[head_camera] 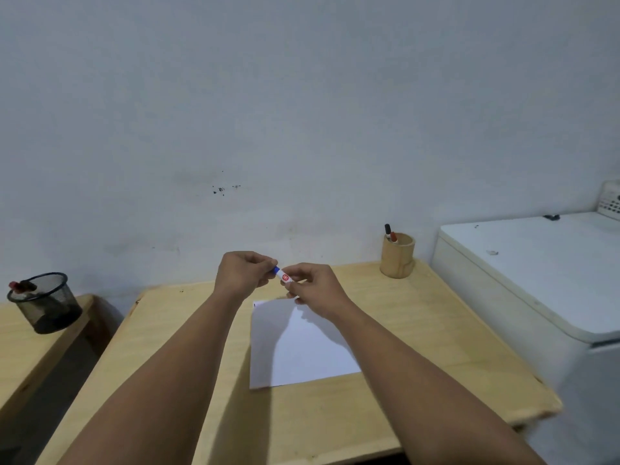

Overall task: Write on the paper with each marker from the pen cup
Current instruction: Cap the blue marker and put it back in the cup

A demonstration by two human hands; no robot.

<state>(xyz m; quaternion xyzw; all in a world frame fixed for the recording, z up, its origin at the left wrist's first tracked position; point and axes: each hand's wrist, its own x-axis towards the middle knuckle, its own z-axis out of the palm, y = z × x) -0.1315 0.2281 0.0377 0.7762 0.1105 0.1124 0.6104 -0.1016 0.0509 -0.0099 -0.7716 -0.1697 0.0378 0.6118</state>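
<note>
Black wire mesh forms the round cup [47, 302] on the low side bench [30, 333] at far left, well apart from our work. Moving right, our left hand [243, 273] has its fingers [265, 263] clamped on the blue cap end of the white-barrelled marker with a red label [284, 277]. Our right hand [313, 290] pinches the barrel just beside it. The marker's long axis runs from upper left to lower right between the two hands, held above the far edge of the white paper sheet [302, 350] on the pale wooden bench [419, 347]. We judge the cap is about to be pulled off along that axis — leftward, away from the barrel. Farther right, the round bamboo pen cup [397, 256] holds a black-capped marker [387, 229] and a red-capped marker [394, 237] — nearer our right hand.
</note>
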